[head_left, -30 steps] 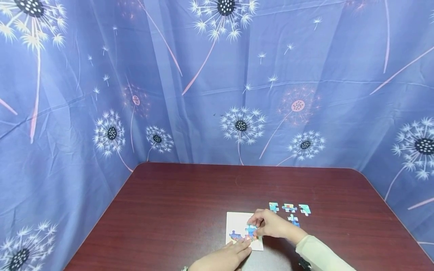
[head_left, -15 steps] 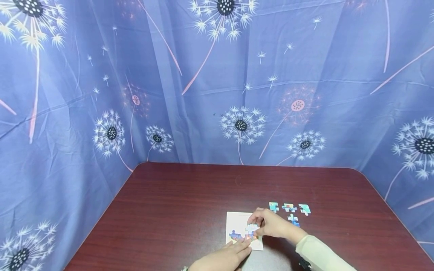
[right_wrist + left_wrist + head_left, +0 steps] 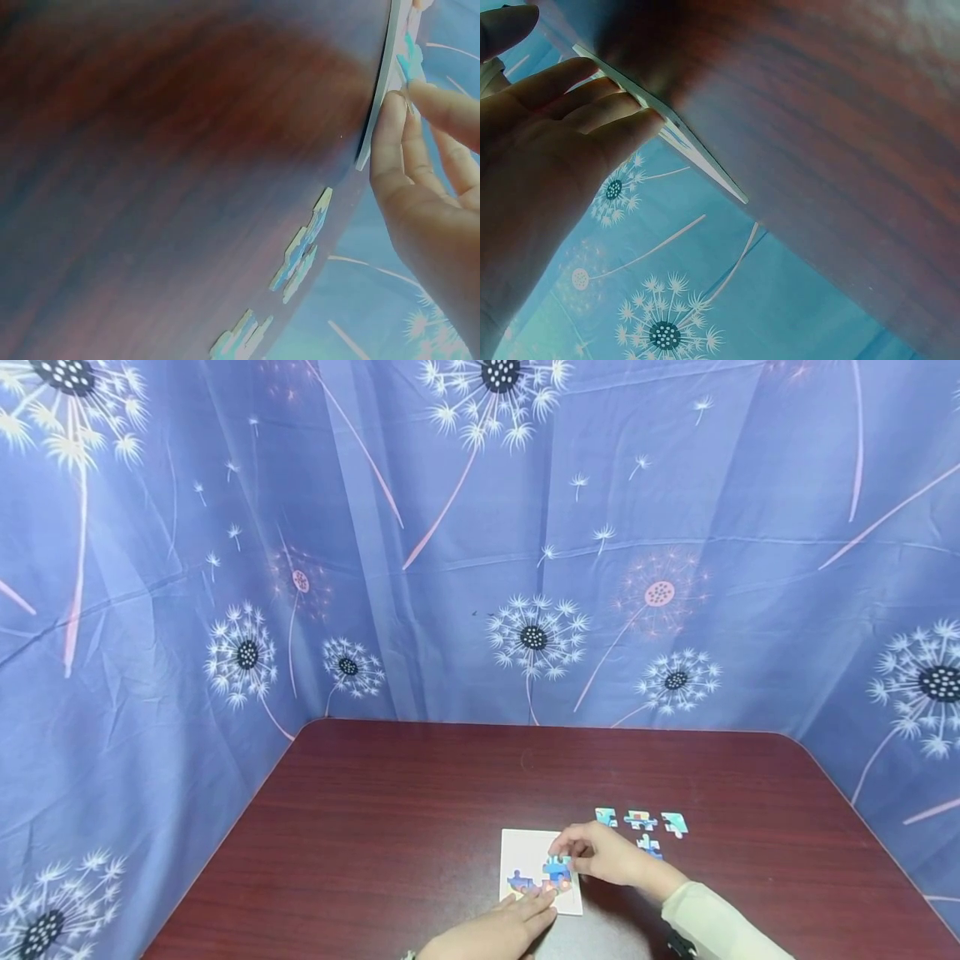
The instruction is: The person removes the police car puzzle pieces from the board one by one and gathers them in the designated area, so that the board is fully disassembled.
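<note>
A white square puzzle board [image 3: 525,847] lies on the table in the head view. My left hand [image 3: 495,931] rests on its near edge with straight fingers; in the left wrist view the fingertips [image 3: 646,120] lie along the board's edge. At the board's right side, my right hand [image 3: 611,856] pinches a light-blue puzzle piece [image 3: 557,865] between thumb and fingers. That piece sits right above a blue and orange piece [image 3: 557,883]. To the left is a purple-blue piece [image 3: 519,882], its lower part near my left fingertips. The right wrist view shows the pinched piece [image 3: 409,64] edge-on.
Several loose puzzle pieces lie right of the board, among them a green-blue corner piece [image 3: 674,824], a piece with red and yellow [image 3: 640,820] and a blue one [image 3: 649,846] partly behind my right hand. A blue dandelion-print curtain [image 3: 450,635] surrounds the dark red table [image 3: 375,827].
My right hand has shifted slightly to the right, uncovering more of the blue and orange piece. Glare on the light-blue piece came and went. My left hand has stayed in place.
</note>
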The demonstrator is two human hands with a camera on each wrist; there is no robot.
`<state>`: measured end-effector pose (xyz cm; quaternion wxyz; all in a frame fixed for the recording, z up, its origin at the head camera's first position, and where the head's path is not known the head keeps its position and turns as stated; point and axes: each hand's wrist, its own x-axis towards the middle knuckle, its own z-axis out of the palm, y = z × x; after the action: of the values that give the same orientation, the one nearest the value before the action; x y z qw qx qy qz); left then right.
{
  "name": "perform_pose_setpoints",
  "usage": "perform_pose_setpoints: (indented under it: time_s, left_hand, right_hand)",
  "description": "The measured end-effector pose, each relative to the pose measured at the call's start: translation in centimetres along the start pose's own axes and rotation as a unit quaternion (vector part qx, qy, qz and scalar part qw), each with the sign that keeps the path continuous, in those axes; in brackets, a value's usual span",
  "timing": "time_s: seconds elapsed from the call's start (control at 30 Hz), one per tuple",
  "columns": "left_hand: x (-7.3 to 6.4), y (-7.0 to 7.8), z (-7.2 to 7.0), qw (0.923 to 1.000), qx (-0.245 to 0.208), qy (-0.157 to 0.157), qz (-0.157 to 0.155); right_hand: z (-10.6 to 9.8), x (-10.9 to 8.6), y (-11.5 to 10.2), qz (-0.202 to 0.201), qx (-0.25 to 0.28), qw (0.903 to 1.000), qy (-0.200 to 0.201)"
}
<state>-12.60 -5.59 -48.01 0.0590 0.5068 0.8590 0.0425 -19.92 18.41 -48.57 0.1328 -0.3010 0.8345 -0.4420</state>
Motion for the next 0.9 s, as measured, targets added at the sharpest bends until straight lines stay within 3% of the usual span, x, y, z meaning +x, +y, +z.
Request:
perform_pose_setpoints:
  time_s: [0.4, 0.63, 0.9]
  left_hand:
    - [0.0, 0.0, 0.2, 0.9999, -0.007, 0.008, -0.005]
    - [0.0, -0.1, 0.2, 0.9994, 0.029, 0.018, 0.000]
    - [-0.1, 0.1, -0.1, 0.9998, -0.012, -0.009, -0.013]
  right_hand:
    - [-0.1, -0.2, 0.2, 0.005, 0.047, 0.9988, 0.014]
    - [-1.7, -0.5, 0.2, -0.041, 0.043, 0.9974, 0.041]
    - [-3.9, -2.2, 0.9, 0.001, 0.042, 0.9977, 0.054]
